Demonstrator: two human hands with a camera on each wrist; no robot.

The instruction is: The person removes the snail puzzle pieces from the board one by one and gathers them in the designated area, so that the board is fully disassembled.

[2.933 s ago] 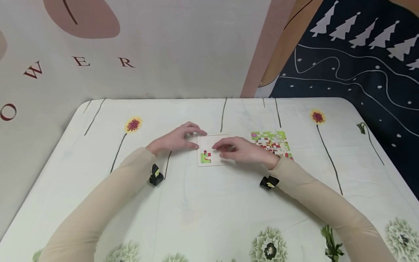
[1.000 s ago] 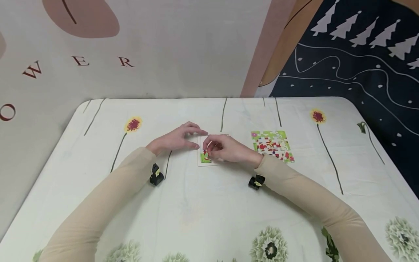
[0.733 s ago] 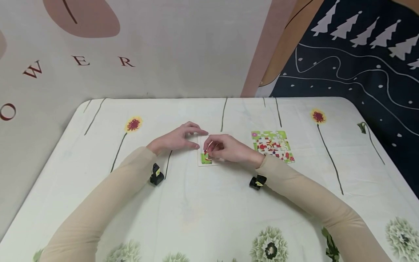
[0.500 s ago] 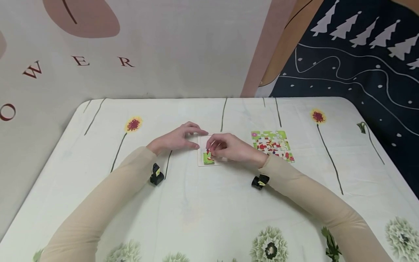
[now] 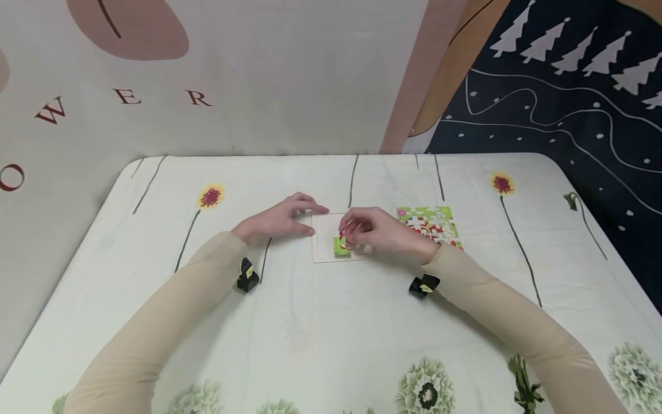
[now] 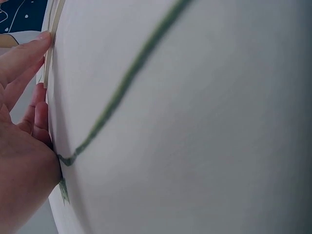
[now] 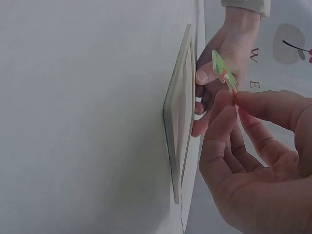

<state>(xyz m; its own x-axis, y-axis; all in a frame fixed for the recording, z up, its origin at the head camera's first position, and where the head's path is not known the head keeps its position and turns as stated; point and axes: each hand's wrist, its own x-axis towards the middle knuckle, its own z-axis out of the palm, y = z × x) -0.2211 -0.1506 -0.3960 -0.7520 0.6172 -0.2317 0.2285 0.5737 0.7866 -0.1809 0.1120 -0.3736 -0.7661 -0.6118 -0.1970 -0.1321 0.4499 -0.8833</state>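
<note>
Between thumb and fingertips my right hand (image 5: 385,233) pinches a green and red puzzle piece (image 5: 342,246). In the right wrist view the piece (image 7: 224,69) is raised off the shallow puzzle tray (image 7: 179,112), with the right hand (image 7: 258,156) beside the tray. The tray (image 5: 323,238) is a pale square frame lying flat on the table; the part of it not covered by my hand shows no pieces. My left hand (image 5: 284,217) rests at the tray's left edge, thumb and fingers spread and touching the rim. The left wrist view shows the left hand (image 6: 29,117) against that edge.
Right of the tray lies a square of loosely joined puzzle pieces (image 5: 426,221), partly hidden by the right forearm. A white flower-print cloth (image 5: 300,322) covers the table, and a printed wall hanging (image 5: 289,75) rises behind its far edge.
My right hand moved left to the piece at the tray's lower left corner, pinched it, lifted it out and carried it rightward. The left hand has stayed in place.
</note>
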